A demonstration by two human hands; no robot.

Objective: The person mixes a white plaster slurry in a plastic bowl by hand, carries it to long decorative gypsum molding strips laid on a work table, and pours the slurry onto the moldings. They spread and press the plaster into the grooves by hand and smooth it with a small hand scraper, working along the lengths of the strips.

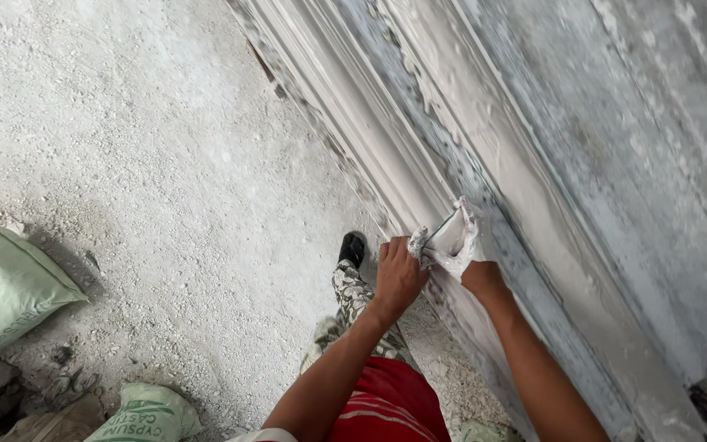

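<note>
Plaster-white coats your right hand (466,245), which presses against the long moulded strip (419,139) running diagonally away from you. Its fingers are curled around a thin flat blade (443,227), edge set on the wet white surface. Your left hand (398,274) sits just beside the right, on its near side, fingers closed and pinching the lower end of the same blade; the fingertips (418,241) are smeared white. Exactly where the left thumb grips is hard to tell, since the knuckles hide it. Below your left hand, a dark shoe (353,248) and patterned trouser leg (355,304) stand on the dusty floor (165,164). Well off to the left of both hands lie two pale green sacks (6,290), one partly cut by the lower edge.
</note>
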